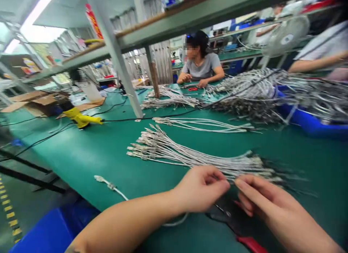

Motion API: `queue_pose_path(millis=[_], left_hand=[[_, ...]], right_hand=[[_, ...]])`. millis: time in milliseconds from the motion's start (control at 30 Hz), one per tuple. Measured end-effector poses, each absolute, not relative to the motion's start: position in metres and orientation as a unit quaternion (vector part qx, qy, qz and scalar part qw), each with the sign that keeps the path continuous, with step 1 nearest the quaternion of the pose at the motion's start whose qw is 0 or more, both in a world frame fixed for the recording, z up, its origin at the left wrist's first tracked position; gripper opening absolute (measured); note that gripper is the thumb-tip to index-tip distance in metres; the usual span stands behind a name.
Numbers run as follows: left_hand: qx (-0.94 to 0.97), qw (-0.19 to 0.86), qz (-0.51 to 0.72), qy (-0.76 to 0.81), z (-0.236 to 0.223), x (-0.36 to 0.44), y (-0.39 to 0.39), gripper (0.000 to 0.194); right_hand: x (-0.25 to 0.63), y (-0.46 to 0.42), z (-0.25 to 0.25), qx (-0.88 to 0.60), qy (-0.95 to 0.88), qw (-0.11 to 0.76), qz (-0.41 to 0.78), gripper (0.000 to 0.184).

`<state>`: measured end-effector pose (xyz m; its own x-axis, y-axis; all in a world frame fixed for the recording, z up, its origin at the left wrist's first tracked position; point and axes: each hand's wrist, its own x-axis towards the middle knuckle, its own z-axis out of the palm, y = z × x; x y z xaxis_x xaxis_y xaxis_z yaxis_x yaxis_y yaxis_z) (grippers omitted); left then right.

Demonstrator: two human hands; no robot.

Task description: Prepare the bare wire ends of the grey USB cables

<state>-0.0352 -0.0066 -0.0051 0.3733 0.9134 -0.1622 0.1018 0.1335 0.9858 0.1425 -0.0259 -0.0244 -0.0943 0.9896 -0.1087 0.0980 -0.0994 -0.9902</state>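
My left hand [202, 187] is closed in a pinch over the green table. A white cable [121, 194] with a pale plug at its far end runs under my left forearm and curves up toward that hand, which appears to grip it. Close on the right, my right hand [272, 200] pinches thumb against fingers; what is between them is too small to make out. Below both hands lies a plier-like tool [227, 212] with dark jaws and a red handle, partly covered. Just beyond my fingers is a bundle of white cables [187, 151], plugs to the left and dark stripped ends to the right.
A smaller cable group [201, 123] lies farther back. Beyond it are a large cable heap [244, 93] and a blue bin [312, 122]. A shelf post [119, 61], a yellow tool [81, 117] and a black cord are at the left. Across the table sits a person [203, 64].
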Motion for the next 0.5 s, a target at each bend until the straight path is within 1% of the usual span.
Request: queue_pose_path(millis=[100, 200, 300, 500], left_hand=[[0.552, 0.629, 0.35, 0.421, -0.002, -0.037, -0.004, 0.02], [0.55, 0.633, 0.344, 0.423, 0.0, -0.037, -0.003, 0.023], [0.545, 0.634, 0.333, 0.436, 0.003, -0.038, -0.004, 0.027], [0.529, 0.642, 0.328, 0.447, 0.005, -0.038, -0.006, 0.034]], right_hand=[[0.134, -0.028, -0.004, -0.487, -0.442, 0.437, 0.614, 0.039], [0.134, -0.028, -0.001, -0.457, -0.359, 0.468, 0.666, 0.034], [0.137, -0.028, -0.003, -0.437, -0.332, 0.471, 0.69, 0.03], [0.136, -0.029, 0.001, -0.417, -0.327, 0.474, 0.704, 0.024]])
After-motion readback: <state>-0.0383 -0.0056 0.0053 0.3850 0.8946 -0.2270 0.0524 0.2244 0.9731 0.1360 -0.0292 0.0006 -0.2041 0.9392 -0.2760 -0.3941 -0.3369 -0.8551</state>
